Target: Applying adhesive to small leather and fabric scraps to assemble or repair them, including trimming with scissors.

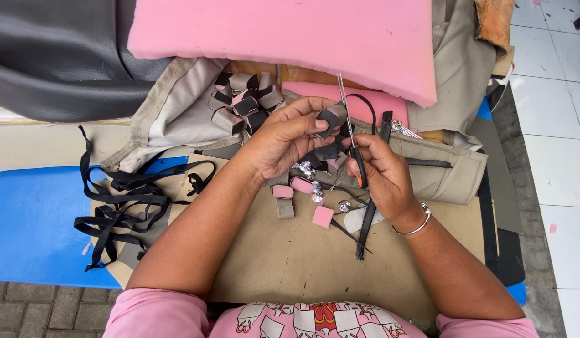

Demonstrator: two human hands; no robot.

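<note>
**Held: small padded grey piece and needle tool**

Small grey folded padded piece (332,117), dark edge, pinched at centre of scene, raised off the tan sheet, tilted. Thin metal needle (343,100) runs up and far from it, near upright, tip against the pink foam edge. Orange-and-black handle (359,170) sits just below right of the piece, pointing near. Black strap loop (365,106) arcs right of the piece, touching it.
</note>
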